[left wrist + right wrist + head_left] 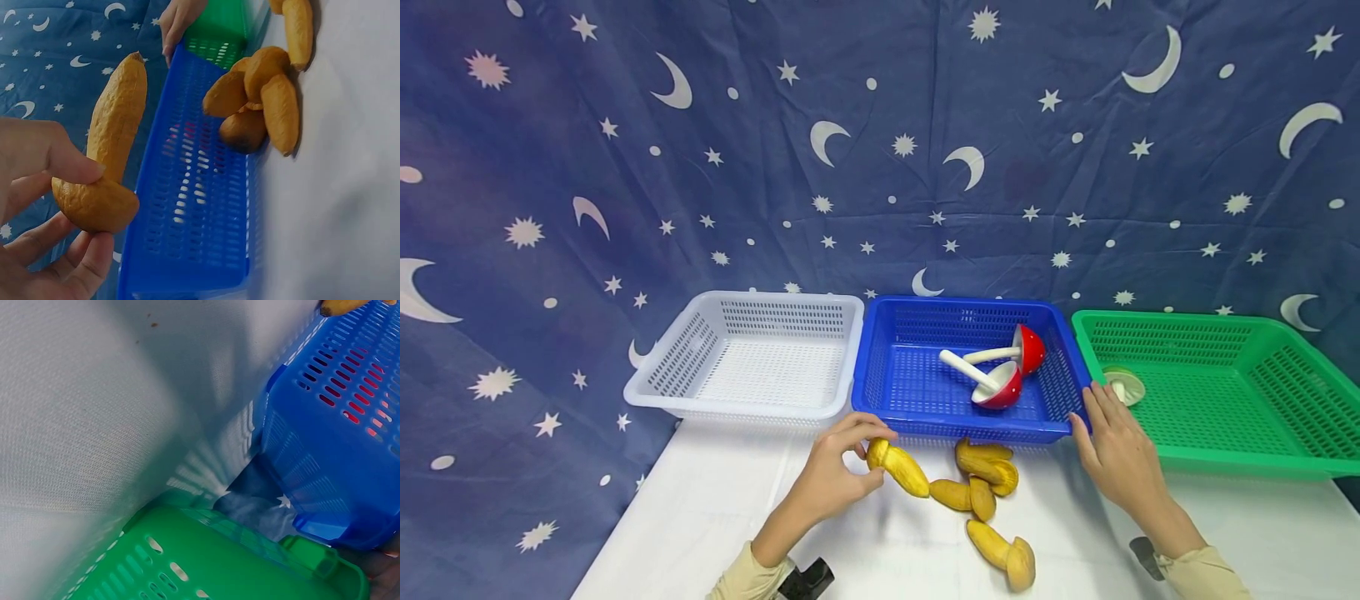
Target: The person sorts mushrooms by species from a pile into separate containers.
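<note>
My left hand [842, 467] pinches a yellow-brown toy mushroom [904, 471] by its cap, in front of the blue basket [925, 423]. In the left wrist view the thumb and fingers grip that mushroom's cap [97, 206], its stem pointing up. My right hand [1120, 446] rests with fingers stretched at the blue basket's right front corner, beside the green basket [1225, 462]. Several more yellow-brown mushrooms [1000, 550] lie on the table in front of the blue basket. Two red-capped mushrooms [1000, 387] with white stems lie inside the blue basket.
A white basket [745, 408] stands to the left of the blue one. Inside the green basket, at its left side, lies a pale greenish-white mushroom-like piece [1123, 386]. A white cloth covers the table [685, 508]; a blue star-and-moon curtain [850, 125] hangs behind.
</note>
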A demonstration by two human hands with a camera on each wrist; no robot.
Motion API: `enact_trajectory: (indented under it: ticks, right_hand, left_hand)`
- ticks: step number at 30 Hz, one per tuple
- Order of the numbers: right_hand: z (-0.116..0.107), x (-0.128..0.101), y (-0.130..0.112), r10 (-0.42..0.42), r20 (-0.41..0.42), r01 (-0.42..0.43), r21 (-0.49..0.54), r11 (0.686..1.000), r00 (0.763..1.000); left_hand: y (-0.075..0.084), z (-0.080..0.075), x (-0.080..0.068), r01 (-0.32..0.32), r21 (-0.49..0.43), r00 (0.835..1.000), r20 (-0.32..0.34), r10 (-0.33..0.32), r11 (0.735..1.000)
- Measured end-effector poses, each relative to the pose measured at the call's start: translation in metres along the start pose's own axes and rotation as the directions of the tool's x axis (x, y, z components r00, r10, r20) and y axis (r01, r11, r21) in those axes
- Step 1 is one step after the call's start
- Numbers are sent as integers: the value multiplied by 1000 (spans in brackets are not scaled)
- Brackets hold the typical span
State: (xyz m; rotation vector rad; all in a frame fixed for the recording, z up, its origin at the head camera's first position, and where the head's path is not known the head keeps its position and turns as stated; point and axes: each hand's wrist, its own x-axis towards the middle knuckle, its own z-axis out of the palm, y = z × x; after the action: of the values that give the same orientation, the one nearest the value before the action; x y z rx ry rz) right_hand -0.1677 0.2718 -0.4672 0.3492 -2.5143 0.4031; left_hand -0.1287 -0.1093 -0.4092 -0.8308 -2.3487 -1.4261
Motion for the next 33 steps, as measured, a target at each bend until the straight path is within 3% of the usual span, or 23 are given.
enact_trajectory:
  ticks: [2, 6, 9, 14, 20, 33]
  right_hand:
    - [0, 0, 0, 2, -1, -2, 0, 1000, 1000]
    - [0, 0, 0, 9, 2, -9, -7, 1000, 1000]
    - [1, 1, 0, 15, 8, -15, -12, 1000, 1000]
    - [1, 1, 0, 16, 6, -16, -11, 1000, 1000]
    - [1, 1, 1, 9, -10, -9, -9, 1000, 1000]
    - [1, 1, 2, -2, -21, 2, -12, 1000, 1000]
  left_hand:
    - [-2, -5, 1, 7, 8, 1000, -18, -6, 1000]
    - [-23, -10, 1, 51, 26, 997, -53, -49, 998]
    - [-24, -17, 3, 102, 40, 992, -72, -99, 994]
    - [-12, -30, 9, 137, 49, 985, -111, -131, 989]
    - [11, -48, 20, 109, 43, 983, -156, -101, 993]
    - [3, -72, 31, 114, 54, 971, -219, -100, 992]
